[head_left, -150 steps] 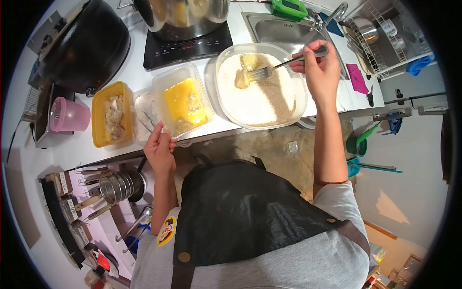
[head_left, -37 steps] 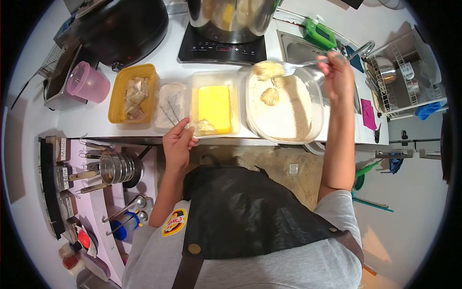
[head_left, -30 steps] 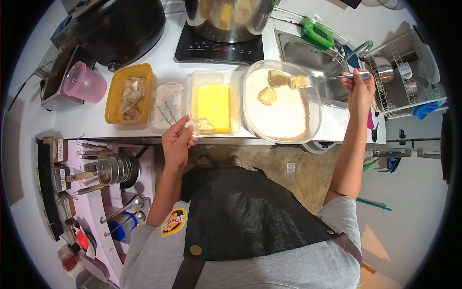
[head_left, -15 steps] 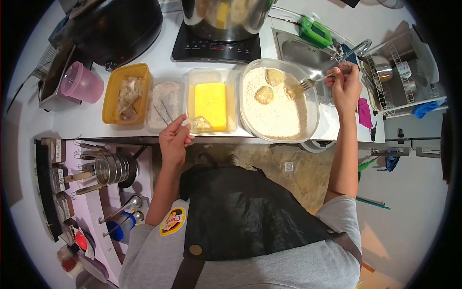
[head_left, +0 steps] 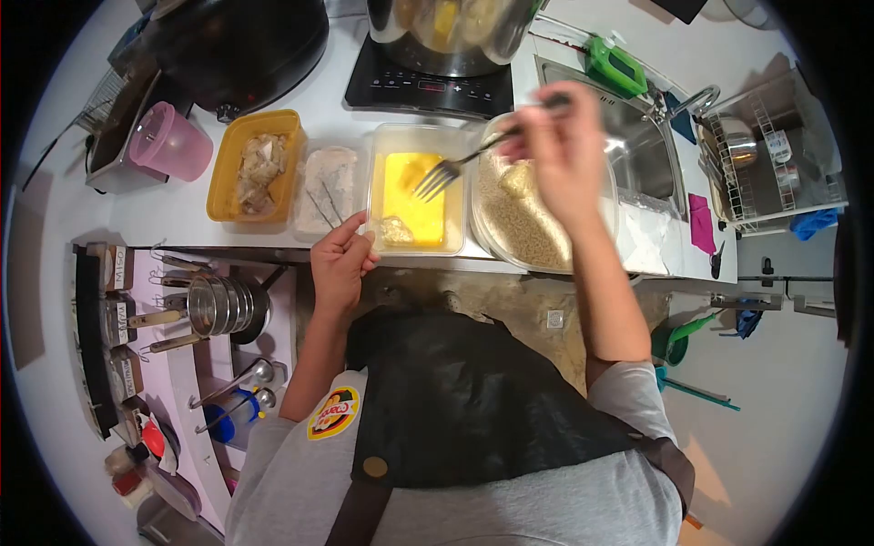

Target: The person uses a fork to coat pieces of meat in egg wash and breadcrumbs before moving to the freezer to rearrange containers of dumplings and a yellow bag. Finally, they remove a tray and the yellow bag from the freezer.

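Observation:
My right hand, blurred by motion, grips a fork. The fork's tines hang over the yellow liquid, which looks like beaten egg, in a clear tub. At the near left corner of that tub my left hand is closed on a thin two-pronged metal utensil, whose prongs spread over a tub of white powder. A coated piece lies in the egg near my left fingertips. Beneath my right forearm stands a large tub of pale crumbs holding a coated piece, partly hidden.
A yellow tub of pale raw pieces stands left, beside a pink cup. Behind are a black pot and a steel pot on an induction hob. A sink and dish rack are right.
My right hand has swung left with the fork, from the crumb tub to over the egg. My left hand stays at the egg tub's corner. The whole view has shifted slightly.

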`<move>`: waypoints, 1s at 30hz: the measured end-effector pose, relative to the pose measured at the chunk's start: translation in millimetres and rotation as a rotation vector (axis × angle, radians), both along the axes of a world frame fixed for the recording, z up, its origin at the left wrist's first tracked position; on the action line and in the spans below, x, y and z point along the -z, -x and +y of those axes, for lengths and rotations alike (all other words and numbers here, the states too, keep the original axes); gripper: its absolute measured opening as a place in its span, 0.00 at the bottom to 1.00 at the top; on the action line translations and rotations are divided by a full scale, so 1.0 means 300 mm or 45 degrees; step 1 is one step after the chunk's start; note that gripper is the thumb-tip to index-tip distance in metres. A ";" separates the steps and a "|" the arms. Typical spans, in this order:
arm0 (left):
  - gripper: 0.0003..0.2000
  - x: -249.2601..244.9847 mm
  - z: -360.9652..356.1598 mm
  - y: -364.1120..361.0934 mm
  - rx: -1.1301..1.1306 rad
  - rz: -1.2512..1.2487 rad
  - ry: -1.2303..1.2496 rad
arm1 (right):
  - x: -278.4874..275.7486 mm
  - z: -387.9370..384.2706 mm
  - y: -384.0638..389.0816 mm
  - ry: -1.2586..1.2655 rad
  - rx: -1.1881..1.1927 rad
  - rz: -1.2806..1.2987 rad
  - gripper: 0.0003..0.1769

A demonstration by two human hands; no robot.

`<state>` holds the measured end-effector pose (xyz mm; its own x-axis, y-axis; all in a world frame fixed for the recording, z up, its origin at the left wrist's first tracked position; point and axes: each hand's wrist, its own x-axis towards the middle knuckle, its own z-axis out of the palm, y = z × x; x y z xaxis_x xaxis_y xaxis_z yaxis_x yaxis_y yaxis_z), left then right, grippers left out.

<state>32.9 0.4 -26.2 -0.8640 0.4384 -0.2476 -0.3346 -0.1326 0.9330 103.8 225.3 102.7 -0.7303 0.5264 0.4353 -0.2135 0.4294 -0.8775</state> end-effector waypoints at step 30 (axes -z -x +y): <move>0.16 0.027 -0.023 0.023 -0.042 0.070 -0.082 | 0.105 -0.074 0.066 -0.071 -0.152 0.003 0.06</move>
